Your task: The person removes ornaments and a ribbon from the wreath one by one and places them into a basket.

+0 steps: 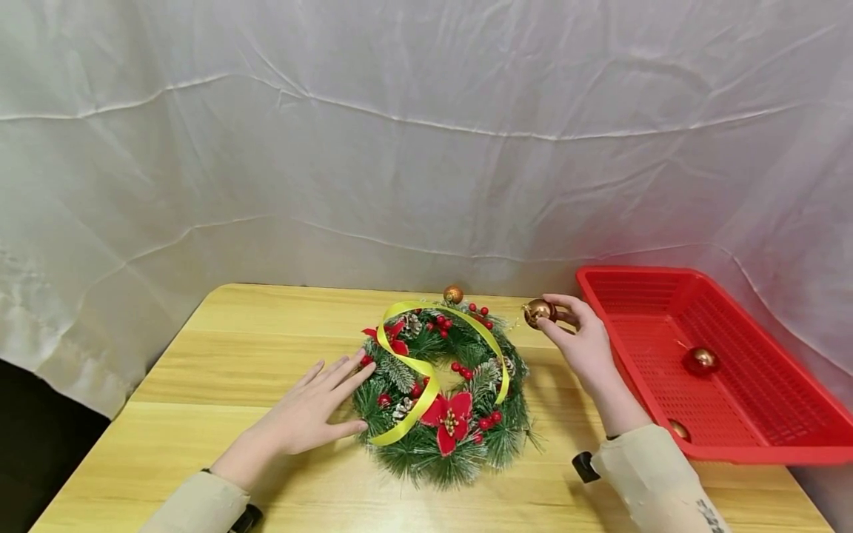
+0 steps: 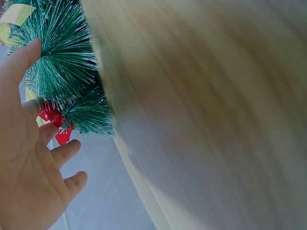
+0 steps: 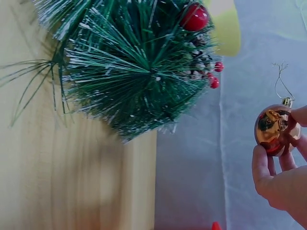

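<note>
A green Christmas wreath point(image 1: 460, 463) lies on the wooden table, dressed with red berries, pine cones and red poinsettias point(image 1: 448, 422). A yellow ribbon point(image 1: 426, 392) winds over it. At its far edge sits a small copper bauble point(image 1: 453, 295). My left hand point(image 1: 309, 407) rests against the wreath's left side with fingers spread and fairly straight. To the right of the wreath, my right hand point(image 1: 581, 340) pinches a shiny copper bauble point(image 3: 272, 128) between thumb and fingers, apart from the greenery. A thin gold hanging loop point(image 3: 283, 84) sticks out from the bauble's cap.
At the right stands a red plastic basket point(image 1: 753, 333) with a copper bauble point(image 1: 701, 360) inside and another point(image 1: 680, 429) partly hidden by its near wall. A pale cloth point(image 1: 426, 148) hangs behind the wooden table point(image 1: 280, 326).
</note>
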The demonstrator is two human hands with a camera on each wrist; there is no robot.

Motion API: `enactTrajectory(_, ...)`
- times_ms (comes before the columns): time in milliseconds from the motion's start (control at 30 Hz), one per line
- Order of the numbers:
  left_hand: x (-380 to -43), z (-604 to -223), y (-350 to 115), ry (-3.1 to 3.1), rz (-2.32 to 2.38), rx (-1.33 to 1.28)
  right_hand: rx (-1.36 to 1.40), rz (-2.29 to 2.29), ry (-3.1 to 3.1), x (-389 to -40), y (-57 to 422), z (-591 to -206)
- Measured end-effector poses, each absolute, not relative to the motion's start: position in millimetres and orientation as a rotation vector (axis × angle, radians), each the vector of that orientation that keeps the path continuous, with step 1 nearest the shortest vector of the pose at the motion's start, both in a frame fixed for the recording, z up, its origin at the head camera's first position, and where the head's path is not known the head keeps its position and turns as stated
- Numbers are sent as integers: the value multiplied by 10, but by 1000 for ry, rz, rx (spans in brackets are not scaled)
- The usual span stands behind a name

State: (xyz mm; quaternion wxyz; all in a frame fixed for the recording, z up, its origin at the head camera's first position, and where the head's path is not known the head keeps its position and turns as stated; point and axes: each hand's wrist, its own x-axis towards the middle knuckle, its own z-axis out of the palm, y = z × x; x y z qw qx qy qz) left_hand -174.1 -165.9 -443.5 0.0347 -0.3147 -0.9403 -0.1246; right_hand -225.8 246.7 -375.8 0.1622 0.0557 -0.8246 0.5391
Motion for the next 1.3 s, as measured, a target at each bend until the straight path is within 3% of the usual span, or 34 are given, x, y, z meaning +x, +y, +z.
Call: enactTrajectory(1300,-1738,-4439,-1651,-2842,-387,-976,55,1455,-2381,-1803,3005,-3518)
